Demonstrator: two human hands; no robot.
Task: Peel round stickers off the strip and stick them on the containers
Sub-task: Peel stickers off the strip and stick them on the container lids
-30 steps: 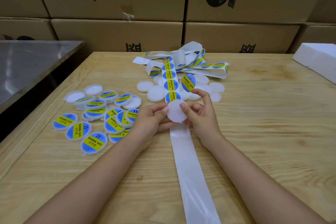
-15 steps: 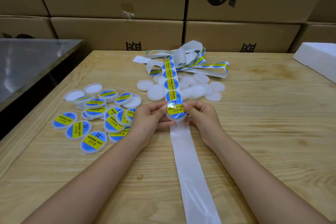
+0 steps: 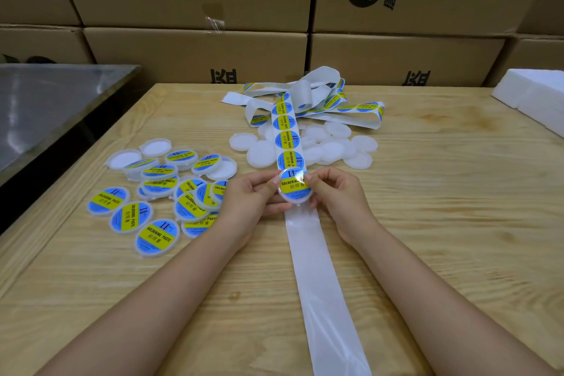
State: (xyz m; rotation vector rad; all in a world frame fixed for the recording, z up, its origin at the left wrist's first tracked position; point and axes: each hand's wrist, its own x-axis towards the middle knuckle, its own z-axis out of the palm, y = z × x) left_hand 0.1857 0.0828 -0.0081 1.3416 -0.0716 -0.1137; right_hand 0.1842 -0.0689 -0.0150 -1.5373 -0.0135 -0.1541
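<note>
Both hands hold one round white container [image 3: 295, 189] above the table's middle, a blue and yellow round sticker on its top face. My left hand [image 3: 253, 198] grips its left edge; my right hand [image 3: 334, 195] grips its right edge, thumb pressing on the sticker. The sticker strip [image 3: 288, 134] runs away from the container to a tangled heap at the back, with several stickers still on it. Its bare white backing [image 3: 317, 278] trails toward me between my forearms. Several plain white containers [image 3: 332, 146] lie just beyond my hands.
A pile of stickered containers [image 3: 158, 201] lies on the wooden table [image 3: 442, 223] left of my left hand. Cardboard boxes [image 3: 195, 52] wall the back. A metal surface [image 3: 52, 107] stands at the left, white foam blocks [image 3: 537, 98] at the far right.
One second ago my right hand held a peeled sticker above the bare container. The sticker has since come down onto the container's top, and my right thumb now presses on it.
</note>
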